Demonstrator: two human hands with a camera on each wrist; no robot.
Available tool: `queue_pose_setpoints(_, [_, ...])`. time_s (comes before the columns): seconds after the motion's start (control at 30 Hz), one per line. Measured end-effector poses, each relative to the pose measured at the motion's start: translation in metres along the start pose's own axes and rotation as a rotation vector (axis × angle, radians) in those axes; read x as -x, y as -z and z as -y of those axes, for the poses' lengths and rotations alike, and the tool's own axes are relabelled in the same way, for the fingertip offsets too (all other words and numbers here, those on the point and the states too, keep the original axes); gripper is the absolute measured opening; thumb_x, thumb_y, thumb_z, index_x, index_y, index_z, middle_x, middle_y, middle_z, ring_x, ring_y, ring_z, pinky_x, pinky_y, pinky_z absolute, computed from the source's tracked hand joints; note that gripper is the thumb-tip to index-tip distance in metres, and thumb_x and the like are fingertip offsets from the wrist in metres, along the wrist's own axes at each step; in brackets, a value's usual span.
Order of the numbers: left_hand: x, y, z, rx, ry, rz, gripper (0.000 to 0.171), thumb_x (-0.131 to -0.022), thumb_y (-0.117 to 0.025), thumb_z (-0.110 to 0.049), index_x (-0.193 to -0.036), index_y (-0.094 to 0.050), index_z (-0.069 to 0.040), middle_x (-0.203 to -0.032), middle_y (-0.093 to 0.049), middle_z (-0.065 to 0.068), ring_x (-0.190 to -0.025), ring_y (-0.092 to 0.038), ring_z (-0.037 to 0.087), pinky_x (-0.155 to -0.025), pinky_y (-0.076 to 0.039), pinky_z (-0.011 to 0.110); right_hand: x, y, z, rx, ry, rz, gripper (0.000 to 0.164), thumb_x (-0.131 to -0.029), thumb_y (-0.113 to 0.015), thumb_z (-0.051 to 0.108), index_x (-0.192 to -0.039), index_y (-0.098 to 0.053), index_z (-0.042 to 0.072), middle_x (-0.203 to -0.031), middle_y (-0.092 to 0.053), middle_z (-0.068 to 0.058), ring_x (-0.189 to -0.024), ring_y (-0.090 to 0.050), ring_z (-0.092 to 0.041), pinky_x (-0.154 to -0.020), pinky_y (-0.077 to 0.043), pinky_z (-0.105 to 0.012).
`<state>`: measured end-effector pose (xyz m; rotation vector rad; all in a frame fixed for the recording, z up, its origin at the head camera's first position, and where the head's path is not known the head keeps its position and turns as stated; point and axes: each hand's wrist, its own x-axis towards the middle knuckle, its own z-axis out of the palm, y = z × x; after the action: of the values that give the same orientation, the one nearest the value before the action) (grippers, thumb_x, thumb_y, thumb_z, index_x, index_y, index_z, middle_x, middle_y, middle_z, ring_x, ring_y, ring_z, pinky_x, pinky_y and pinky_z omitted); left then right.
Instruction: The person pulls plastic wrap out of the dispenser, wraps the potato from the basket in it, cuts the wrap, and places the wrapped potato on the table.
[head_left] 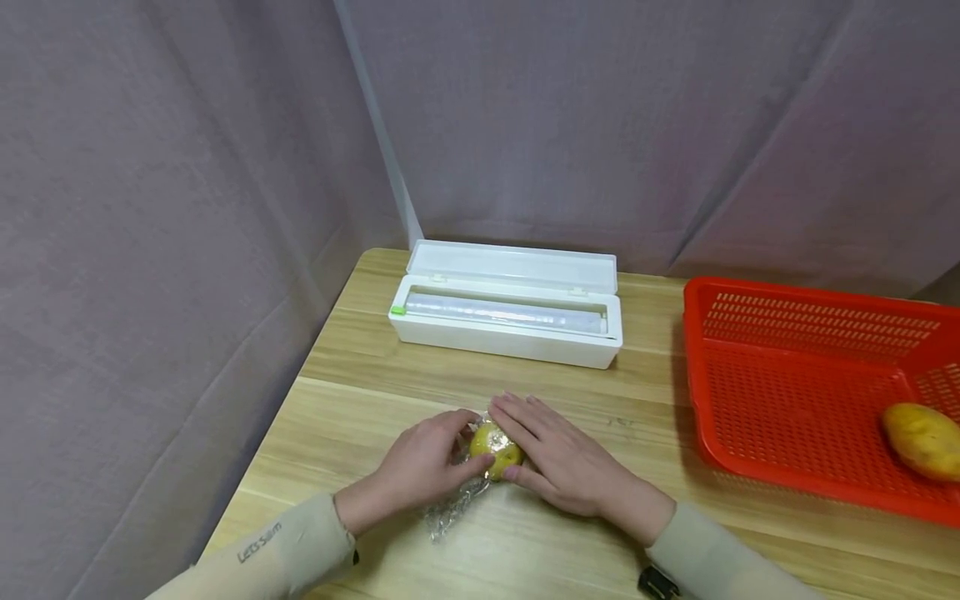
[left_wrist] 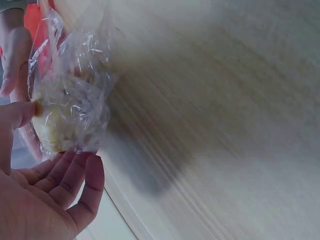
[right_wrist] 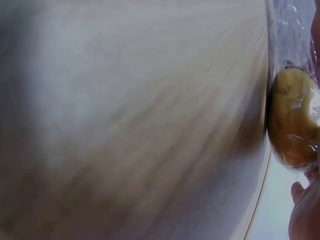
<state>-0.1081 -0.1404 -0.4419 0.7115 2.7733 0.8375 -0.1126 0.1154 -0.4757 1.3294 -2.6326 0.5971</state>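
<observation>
A yellow mango wrapped in clear plastic film sits between the two hands, low over the wooden table. My left hand holds its left side, thumb at the near end and fingers bent round the far end. Across from it, my right hand lies against the right side with its fingers nearly straight. Loose crumpled film trails out beneath the left hand. In the left wrist view, wrinkled film stands up from the fruit. The right wrist view has the mango's smooth side under shiny film.
Behind the hands stands a white cling film box, lid raised, with a film roll inside. At the right, a red plastic basket holds another mango. Grey curtains hang along the table's back and left edges.
</observation>
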Motion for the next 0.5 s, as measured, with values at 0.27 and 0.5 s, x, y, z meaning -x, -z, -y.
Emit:
queue_pose_setpoints(0.27, [-0.001, 0.004, 0.003, 0.032, -0.018, 0.009, 0.05, -0.099, -0.077, -0.043, -0.133, -0.068, -0.008, -0.108, -0.075, 0.0, -0.086, -0.068, 0.008, -0.073, -0.057, 0.029, -0.004, 0.003, 0.0, 0.033, 0.036, 0.009, 0.069, -0.114, -0.044, 0.05, -0.166, -0.036, 0.006, -0.167, -0.041, -0.014, -0.156, -0.037, -0.031, -0.127, -0.031, -0.054])
queue_pose_setpoints(0.5, [-0.009, 0.011, 0.008, 0.091, -0.016, 0.083, 0.049, -0.099, -0.077, -0.04, -0.135, -0.068, -0.007, -0.106, -0.074, -0.003, -0.088, -0.066, 0.008, -0.081, -0.057, 0.031, -0.007, 0.008, 0.002, 0.007, -0.005, 0.043, 0.067, -0.113, -0.047, 0.048, -0.165, -0.038, 0.006, -0.166, -0.043, -0.014, -0.154, -0.039, -0.031, -0.127, -0.03, -0.056])
